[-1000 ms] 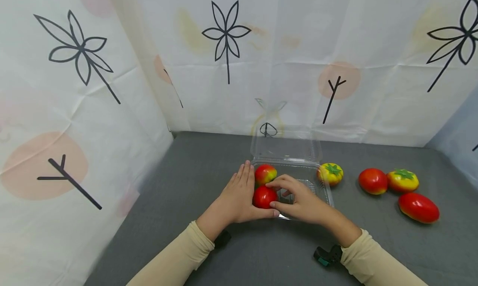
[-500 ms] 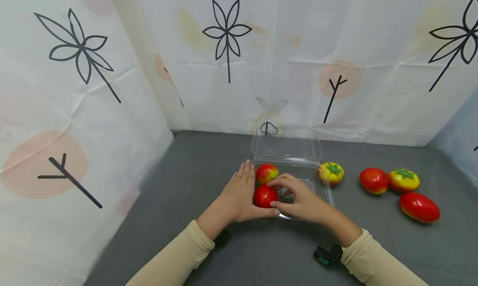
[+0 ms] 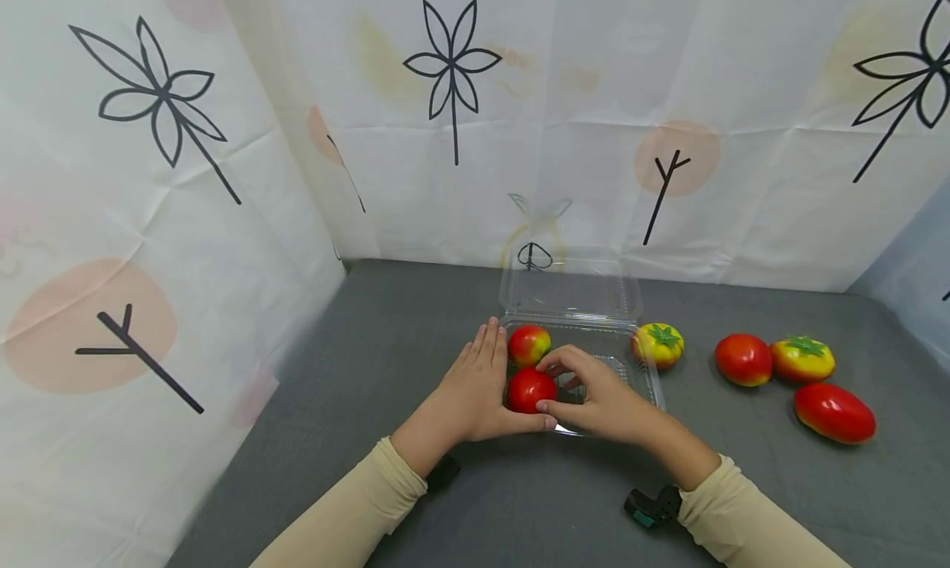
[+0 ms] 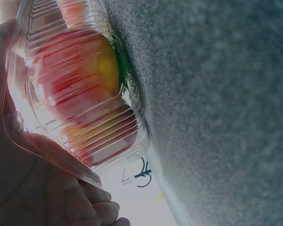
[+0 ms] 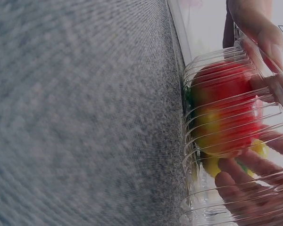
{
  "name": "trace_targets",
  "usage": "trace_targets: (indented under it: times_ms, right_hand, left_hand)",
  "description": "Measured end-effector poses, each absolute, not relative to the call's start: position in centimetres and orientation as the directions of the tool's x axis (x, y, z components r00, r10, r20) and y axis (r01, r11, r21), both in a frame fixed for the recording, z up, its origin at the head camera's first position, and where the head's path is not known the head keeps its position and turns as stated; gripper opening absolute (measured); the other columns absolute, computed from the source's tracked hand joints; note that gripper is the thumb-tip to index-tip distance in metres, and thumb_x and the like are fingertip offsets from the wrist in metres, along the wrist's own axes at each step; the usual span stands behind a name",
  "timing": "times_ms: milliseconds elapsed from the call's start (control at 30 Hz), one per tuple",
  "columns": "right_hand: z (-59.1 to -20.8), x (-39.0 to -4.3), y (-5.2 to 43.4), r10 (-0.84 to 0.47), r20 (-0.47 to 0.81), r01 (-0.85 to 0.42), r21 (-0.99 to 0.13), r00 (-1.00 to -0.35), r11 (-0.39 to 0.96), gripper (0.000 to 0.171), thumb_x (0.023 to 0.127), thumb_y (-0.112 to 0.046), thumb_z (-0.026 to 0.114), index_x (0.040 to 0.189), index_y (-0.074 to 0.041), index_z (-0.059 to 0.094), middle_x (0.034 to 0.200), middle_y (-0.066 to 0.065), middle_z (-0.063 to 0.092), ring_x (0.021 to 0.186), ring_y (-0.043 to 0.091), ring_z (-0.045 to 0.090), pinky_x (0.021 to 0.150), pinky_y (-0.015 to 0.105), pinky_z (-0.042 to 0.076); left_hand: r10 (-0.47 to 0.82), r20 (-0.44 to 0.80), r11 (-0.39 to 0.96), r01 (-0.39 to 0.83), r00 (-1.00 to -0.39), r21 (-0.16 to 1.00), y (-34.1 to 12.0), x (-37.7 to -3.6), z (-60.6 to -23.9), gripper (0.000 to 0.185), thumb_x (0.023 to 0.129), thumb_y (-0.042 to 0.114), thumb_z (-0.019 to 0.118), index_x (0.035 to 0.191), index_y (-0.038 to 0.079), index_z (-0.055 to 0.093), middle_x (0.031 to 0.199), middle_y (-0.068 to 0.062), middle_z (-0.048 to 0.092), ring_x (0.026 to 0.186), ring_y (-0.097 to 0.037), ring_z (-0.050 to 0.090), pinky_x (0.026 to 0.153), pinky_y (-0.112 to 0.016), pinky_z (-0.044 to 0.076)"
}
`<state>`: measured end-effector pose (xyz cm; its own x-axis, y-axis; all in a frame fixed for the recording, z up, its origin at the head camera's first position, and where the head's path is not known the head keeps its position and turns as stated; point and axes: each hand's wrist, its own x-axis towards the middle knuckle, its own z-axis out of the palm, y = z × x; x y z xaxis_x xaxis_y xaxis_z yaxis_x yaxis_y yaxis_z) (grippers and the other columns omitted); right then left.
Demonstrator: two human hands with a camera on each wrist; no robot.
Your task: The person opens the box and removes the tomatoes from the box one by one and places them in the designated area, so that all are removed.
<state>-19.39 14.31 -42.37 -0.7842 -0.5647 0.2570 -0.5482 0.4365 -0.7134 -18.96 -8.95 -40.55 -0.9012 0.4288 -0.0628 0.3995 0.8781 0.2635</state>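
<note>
**A:** Which step is this, would you say?

**B:** Setting a fruit into place, I judge. The right hand (image 3: 604, 399) curls its fingers round the red tomato (image 3: 530, 389) at the near left corner of the clear clamshell box (image 3: 644, 380), its grip closed on it. The tomato sits low in the tray, just in front of a red-and-yellow tomato (image 3: 529, 345) at the far left corner.

**A:** And the left hand?

**B:** The left hand (image 3: 475, 391) lies with straight fingers along the box's left wall, its grip open, thumb under the near edge, bracing it on the grey surface (image 3: 386, 337).

**A:** What does the next move call for?

**B:** Probably letting go without rolling the fruit, then a reach right: a yellow tomato (image 3: 657, 345) lies just beside the box, and three more fruits (image 3: 797, 378) lie well apart.
</note>
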Motion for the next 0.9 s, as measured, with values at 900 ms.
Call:
trace_targets:
  times_ms: [900]
  right_hand:
    - [-42.32,-19.27,14.39,-0.561,0.234,-0.531,-0.714,-0.794,0.455,0.048,0.094,-0.025,0.081,0.137,-0.011,0.064,0.133,0.0,0.068,0.112,0.021,0.068,0.094,0.043,0.062]
  left_hand:
    - [0.43,-0.06,0.877,0.4,-0.901,0.265,-8.98,-18.9,-40.46,0.134,0.08,0.092,0.056,0.17,0.003,0.015,0.179,-0.015,0.011,0.167,-0.038,0.011,0.132,-0.055,0.023]
